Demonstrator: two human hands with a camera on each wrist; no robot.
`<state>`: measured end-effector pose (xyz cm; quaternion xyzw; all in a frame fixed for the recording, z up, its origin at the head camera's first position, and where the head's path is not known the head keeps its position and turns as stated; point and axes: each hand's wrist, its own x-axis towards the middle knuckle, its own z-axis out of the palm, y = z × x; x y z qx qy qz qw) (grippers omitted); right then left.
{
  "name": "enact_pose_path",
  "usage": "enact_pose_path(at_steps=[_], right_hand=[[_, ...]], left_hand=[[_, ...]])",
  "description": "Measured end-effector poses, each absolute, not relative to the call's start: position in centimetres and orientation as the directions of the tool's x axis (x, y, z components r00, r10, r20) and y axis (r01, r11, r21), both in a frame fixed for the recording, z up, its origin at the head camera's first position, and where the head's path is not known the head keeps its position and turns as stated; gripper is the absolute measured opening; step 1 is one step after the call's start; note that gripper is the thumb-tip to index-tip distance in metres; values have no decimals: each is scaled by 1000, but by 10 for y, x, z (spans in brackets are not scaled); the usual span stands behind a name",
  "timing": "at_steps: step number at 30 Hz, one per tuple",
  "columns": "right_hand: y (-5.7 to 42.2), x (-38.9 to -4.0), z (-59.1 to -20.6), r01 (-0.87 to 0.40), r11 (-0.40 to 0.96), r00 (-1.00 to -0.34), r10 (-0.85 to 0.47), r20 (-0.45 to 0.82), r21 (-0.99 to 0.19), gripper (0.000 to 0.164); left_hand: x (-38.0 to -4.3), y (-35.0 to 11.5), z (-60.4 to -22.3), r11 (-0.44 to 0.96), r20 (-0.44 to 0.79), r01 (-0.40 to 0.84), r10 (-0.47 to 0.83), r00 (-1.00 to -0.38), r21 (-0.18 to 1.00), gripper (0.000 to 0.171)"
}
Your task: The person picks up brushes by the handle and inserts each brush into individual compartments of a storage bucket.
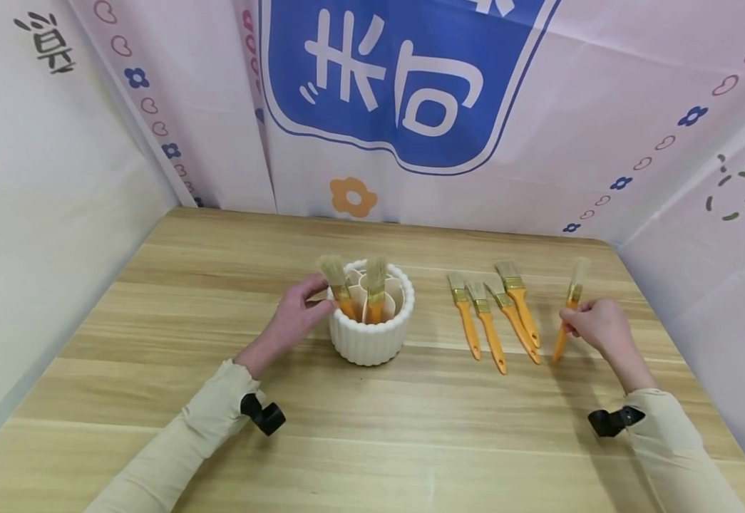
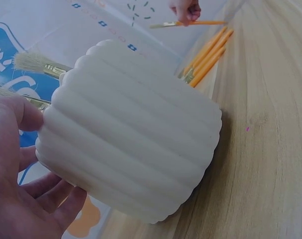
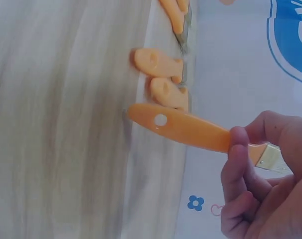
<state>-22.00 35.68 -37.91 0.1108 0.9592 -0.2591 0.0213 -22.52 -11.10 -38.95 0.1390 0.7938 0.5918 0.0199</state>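
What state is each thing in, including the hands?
White pot: upright, divided inside.
Two brushes in pot: standing, bristles up.
Left hand: touching the pot.
Four loose brushes: lying on the table.
Pinched brush: tilted, bristles up.
Right hand: pinching that brush's handle.

The head view faces forward and down from above the left hand (image 1: 295,313) and right hand (image 1: 602,328); the sideways-tilted left wrist view looks from close by the former across toward the latter; the right wrist view, also tilted, sits close; all share the brushes (image 1: 488,328) lying between the hands
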Motion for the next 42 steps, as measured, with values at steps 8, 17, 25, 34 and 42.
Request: enact_pose_path(at_steps=[8, 17, 25, 34, 42], right_hand=[[342, -219, -372, 192, 816, -973, 230, 2, -546, 28], [323, -221, -371, 109, 801, -980, 185, 70, -589, 28], [308, -220, -369, 77, 801, -983, 159, 87, -593, 25], [290, -223, -367, 52, 783, -989, 127, 77, -620, 23], [272, -223, -361, 53, 754, -993, 110, 46, -655, 24]], left_hand=[[-226, -112, -389, 269, 135, 197, 234, -963, 943, 44], [-226, -112, -388, 270, 139, 201, 233, -963, 942, 44], [-225, -113, -388, 274, 142, 205, 235, -962, 939, 45], [-224, -111, -387, 281, 129, 193, 230, -965, 940, 45], [-223, -110, -388, 275, 139, 200, 227, -964, 940, 43]])
